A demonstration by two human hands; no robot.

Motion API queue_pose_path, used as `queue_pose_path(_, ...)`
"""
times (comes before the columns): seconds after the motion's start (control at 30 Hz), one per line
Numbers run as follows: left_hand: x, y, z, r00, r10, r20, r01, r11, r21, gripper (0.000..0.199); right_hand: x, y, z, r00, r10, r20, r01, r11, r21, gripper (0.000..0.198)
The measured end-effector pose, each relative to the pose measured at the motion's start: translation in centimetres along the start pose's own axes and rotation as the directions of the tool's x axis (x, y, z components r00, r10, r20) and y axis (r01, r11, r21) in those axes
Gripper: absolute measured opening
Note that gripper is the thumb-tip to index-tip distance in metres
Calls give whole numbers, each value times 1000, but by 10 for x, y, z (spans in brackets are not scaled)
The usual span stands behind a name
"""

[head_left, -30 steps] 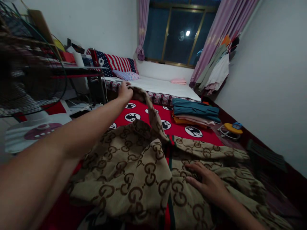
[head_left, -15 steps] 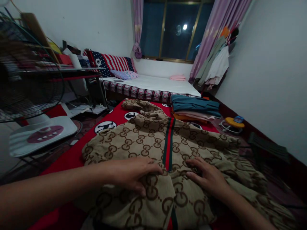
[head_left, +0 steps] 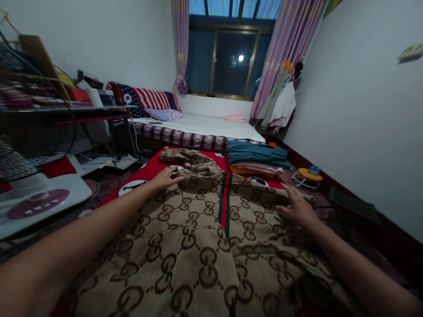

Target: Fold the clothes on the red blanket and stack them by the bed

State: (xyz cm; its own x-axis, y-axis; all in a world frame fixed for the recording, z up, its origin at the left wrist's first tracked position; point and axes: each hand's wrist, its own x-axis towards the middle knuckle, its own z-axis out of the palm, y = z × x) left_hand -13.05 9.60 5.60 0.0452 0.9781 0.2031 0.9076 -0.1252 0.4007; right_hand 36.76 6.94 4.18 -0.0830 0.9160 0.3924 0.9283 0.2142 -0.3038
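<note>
A tan garment [head_left: 198, 202] with a brown double-G pattern and a green-red-green stripe lies spread before me, rumpled, on a red cloth [head_left: 211, 155] with white round prints. My left hand [head_left: 167, 178] is stretched forward over its far left part, fingers apart. Over the far right part of the garment is my right hand [head_left: 295, 206], also with spread fingers. Neither hand grips the fabric; whether the fingertips touch it I cannot tell. Beyond the garment sits a stack of folded clothes [head_left: 256, 153], teal on top, with pale pink and orange below.
At the left stand a fan [head_left: 36, 202] with a white base and a cluttered desk [head_left: 99, 108]. A bed [head_left: 201, 122] is under the window. Hanging clothes [head_left: 282, 103], a yellow round stool [head_left: 309, 175] and a dark folding stool [head_left: 355, 207] are on the right.
Both hands have moved forward and apart from the garment's middle toward its far left and far right. The near part of the garment now lies flatter. The view has tilted up.
</note>
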Motion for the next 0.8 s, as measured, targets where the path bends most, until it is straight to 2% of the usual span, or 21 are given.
queue_pose_path(0.07, 2, 6, 20, 1000, -13, 9, 12, 999, 50, 70, 16, 13, 15, 999, 44, 25, -40, 988, -150, 81)
queue_pose_path(0.1, 3, 9, 29, 999, -29, 15, 27, 996, 84, 69, 23, 17, 21, 996, 67, 64, -52, 978, -203, 75)
queue_pose_path(0.2, 6, 17, 43, 996, -84, 9, 81, 983, 168, 56, 42, 20, 28, 976, 138, 167, -85, 952, -293, 34)
queue_pose_path(0.23, 10, 18, 42, 996, -94, -4, 93, 980, 176, 51, 51, 18, 26, 973, 158, 169, -99, 945, -311, 27)
queue_pose_path(0.33, 32, 23, 25, 983, -110, -148, 138, 970, 198, 41, 85, 7, 15, 983, 180, 36, -159, 932, -326, 33)
queue_pose_path(0.43, 64, 32, -2, 935, -84, -343, 179, 951, 254, 36, 122, -10, 9, 972, 190, -140, -221, 939, -262, 35)
queue_pose_path(0.53, 86, 41, -12, 877, -38, -479, 199, 936, 291, 47, 138, -24, 26, 957, 204, -208, -235, 962, -139, 44)
queue_pose_path(0.6, 90, 43, 0, 859, 32, -511, 154, 935, 318, 61, 133, -28, 50, 959, 204, -197, -227, 969, -99, 66)
queue_pose_path(0.63, 89, 42, 11, 875, 89, -475, 88, 937, 338, 65, 127, -29, 64, 968, 198, -157, -216, 970, -111, 76)
queue_pose_path(0.67, 87, 38, 24, 910, 150, -386, -4, 935, 356, 66, 120, -28, 78, 978, 190, -86, -201, 969, -144, 81)
queue_pose_path(0.73, 81, 28, 53, 968, 227, -104, -179, 922, 344, 63, 107, -25, 102, 977, 189, 98, -162, 958, -238, 73)
queue_pose_path(0.8, 75, 16, 78, 971, 195, 135, -228, 926, 301, 62, 100, -21, 116, 945, 208, 251, -125, 943, -308, 64)
